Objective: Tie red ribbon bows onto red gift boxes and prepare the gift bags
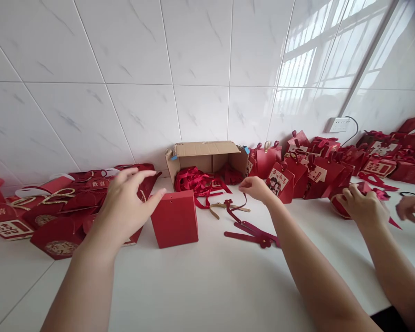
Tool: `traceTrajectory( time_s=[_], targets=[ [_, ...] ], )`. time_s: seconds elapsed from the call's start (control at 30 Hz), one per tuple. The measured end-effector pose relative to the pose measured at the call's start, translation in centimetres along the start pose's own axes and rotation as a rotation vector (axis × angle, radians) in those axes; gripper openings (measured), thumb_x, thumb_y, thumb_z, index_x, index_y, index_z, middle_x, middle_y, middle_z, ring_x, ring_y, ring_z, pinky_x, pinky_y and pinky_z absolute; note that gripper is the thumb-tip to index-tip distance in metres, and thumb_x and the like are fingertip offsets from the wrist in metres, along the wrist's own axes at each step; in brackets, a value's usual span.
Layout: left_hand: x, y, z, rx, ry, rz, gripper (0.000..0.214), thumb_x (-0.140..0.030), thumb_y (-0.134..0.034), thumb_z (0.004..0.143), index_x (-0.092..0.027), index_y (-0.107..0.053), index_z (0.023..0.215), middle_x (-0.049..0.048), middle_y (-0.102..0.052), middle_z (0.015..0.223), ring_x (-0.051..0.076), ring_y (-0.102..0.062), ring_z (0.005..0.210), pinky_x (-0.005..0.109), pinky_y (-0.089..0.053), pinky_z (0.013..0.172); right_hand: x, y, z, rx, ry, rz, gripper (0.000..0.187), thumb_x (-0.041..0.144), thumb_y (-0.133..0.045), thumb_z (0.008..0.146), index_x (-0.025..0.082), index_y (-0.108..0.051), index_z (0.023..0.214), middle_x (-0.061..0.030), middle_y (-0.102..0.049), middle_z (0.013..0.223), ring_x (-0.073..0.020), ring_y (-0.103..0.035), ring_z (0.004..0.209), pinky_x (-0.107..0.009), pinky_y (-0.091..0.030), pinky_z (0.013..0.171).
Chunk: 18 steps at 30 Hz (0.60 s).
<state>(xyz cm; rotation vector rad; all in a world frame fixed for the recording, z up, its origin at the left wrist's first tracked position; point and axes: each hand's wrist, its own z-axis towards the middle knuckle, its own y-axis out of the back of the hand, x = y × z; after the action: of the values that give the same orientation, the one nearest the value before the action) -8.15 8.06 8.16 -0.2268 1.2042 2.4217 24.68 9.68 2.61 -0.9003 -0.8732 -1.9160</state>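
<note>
A small red box (174, 220) stands upright on the white counter (207, 286). My left hand (124, 205) hovers just left of it with fingers spread, the thumb close to the box's top corner, holding nothing. Farther right, my right hand (256, 188) is pinched on a dark red ribbon strap (235, 208) that dangles down to the counter. More red straps (254, 235) lie flat in front of it.
An open cardboard box (207, 159) full of red ribbons sits against the tiled wall. Flat red boxes (55, 207) are piled at the left and finished red gift bags (314, 170) at the right. Another person's hands (363, 205) work on a red piece at the right.
</note>
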Motion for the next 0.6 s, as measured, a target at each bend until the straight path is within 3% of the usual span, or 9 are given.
traceTrajectory(
  time_s=[0.07,0.13,0.23,0.33,0.47,0.6],
  targets=[
    [-1.8,0.7,-0.9,-0.216,-0.101,-0.13,0.029,-0.038,-0.062,0.079,-0.026,-0.063,0.106,0.008,-0.05,0.122,0.031,-0.048,0.119,0.042,-0.042,0.1,1.3,-2.5,0.6,0.138,-0.018,0.056,0.02,0.035,-0.069,0.071,0.016,-0.068,0.064,-0.0005,-0.064,0.062,-0.0069,-0.054,0.054,-0.022,-0.04,0.053],
    [-3.8,1.3,-2.0,-0.312,-0.219,-0.27,0.017,-0.028,-0.063,0.08,-0.026,-0.063,0.096,0.0047,-0.054,0.11,0.025,-0.055,0.108,0.036,-0.044,0.096,2.8,-3.6,0.4,0.198,-0.021,0.157,0.021,0.038,-0.07,0.073,0.017,-0.069,0.076,-0.0017,-0.068,0.073,-0.0087,-0.057,0.063,-0.022,-0.045,0.058],
    [-6.4,1.5,-3.7,-0.223,-0.352,-0.416,0.01,-0.016,-0.062,0.081,-0.023,-0.062,0.088,0.0019,-0.057,0.093,0.017,-0.058,0.087,0.029,-0.049,0.079,5.4,-4.0,-1.4,0.241,-0.04,0.444,0.023,0.039,-0.076,0.07,0.019,-0.068,0.08,-0.0011,-0.068,0.077,-0.0104,-0.06,0.07,-0.023,-0.049,0.064],
    [-7.7,1.0,-4.6,-0.104,-0.399,-0.49,0.01,-0.013,-0.06,0.082,-0.02,-0.061,0.09,0.002,-0.059,0.091,0.014,-0.057,0.081,0.026,-0.049,0.074,7.5,-4.5,-3.6,0.367,-0.094,0.695,0.019,0.035,-0.078,0.07,0.021,-0.068,0.079,0.0012,-0.065,0.071,-0.0095,-0.058,0.065,-0.022,-0.047,0.059],
    [-7.7,0.3,-4.7,0.024,-0.316,-0.637,0.009,-0.015,-0.058,0.086,-0.02,-0.059,0.093,0.0009,-0.063,0.088,0.013,-0.061,0.08,0.023,-0.051,0.072,8.6,-5.0,-5.2,0.558,-0.152,0.783,0.013,0.031,-0.077,0.073,0.023,-0.07,0.08,0.0009,-0.066,0.073,-0.0107,-0.057,0.065,-0.025,-0.048,0.06],
    [-7.5,0.5,-4.7,0.058,-0.214,-0.789,0.007,-0.017,-0.059,0.086,-0.021,-0.059,0.091,-0.0008,-0.067,0.085,0.013,-0.065,0.083,0.022,-0.053,0.075,8.7,-4.9,-5.3,0.633,-0.154,0.833,0.01,0.026,-0.076,0.074,0.026,-0.07,0.083,0.002,-0.069,0.082,-0.0099,-0.061,0.074,-0.024,-0.051,0.07]
  ],
)
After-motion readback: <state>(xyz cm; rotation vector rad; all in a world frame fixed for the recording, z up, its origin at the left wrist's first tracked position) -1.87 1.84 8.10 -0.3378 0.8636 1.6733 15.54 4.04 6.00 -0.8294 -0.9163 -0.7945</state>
